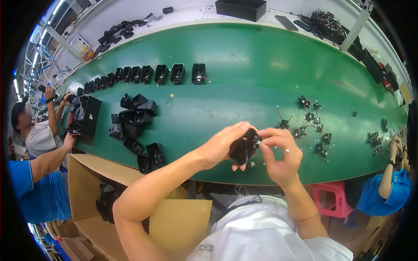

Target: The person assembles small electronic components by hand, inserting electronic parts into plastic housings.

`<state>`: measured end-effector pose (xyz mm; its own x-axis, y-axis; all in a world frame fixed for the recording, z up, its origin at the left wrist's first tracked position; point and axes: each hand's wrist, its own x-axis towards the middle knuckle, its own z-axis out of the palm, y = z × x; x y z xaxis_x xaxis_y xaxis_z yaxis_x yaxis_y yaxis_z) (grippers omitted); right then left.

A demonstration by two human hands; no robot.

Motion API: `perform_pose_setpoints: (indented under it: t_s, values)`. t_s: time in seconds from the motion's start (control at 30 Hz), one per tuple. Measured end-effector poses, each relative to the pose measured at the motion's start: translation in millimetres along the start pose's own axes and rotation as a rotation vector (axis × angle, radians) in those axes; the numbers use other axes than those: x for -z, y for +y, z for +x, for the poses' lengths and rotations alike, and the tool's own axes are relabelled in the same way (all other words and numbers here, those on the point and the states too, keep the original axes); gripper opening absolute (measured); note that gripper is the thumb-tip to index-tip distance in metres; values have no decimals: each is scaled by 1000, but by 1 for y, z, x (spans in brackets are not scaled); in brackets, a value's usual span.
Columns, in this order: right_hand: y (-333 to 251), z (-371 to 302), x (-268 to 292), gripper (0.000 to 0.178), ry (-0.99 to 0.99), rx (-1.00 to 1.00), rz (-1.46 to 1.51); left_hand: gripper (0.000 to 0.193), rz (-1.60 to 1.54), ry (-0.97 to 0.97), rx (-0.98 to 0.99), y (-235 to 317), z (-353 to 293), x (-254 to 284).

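Green table [244, 56], white-marked black box [92, 124], black housing [244, 150] between both hands [220, 145] [282, 153].

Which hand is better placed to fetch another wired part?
Likely the right hand: it's nearer the wired parts, while the left hand supports the case.

Housing [242, 148] central; wired parts [309, 116] right
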<state>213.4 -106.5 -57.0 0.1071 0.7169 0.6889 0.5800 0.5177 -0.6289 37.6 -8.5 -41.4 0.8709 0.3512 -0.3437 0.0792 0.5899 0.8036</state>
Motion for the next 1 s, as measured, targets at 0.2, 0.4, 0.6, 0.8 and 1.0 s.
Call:
perform_pose_setpoints:
  t_s: [0.2, 0.4, 0.6, 0.8, 1.0]
  values:
    - [7, 1, 13, 17, -43, 23, 0, 43, 125, 9, 25, 26, -14, -11]
    - [-1, 4, 16, 21, -2, 22, 32, 66, 350, -148, -459, 14, -14, -3]
    - [0, 11, 25, 25, -91, 135, 67, 57, 258, -109, -178, 30, -19, -3]
    - [-6, 19, 18, 25, -188, 245, 113, 50, 194, -95, -153, 19, -12, -2]
    - [-2, 8, 11, 17, -185, 81, 218, 50, 131, -64, -191, 18, -8, -8]
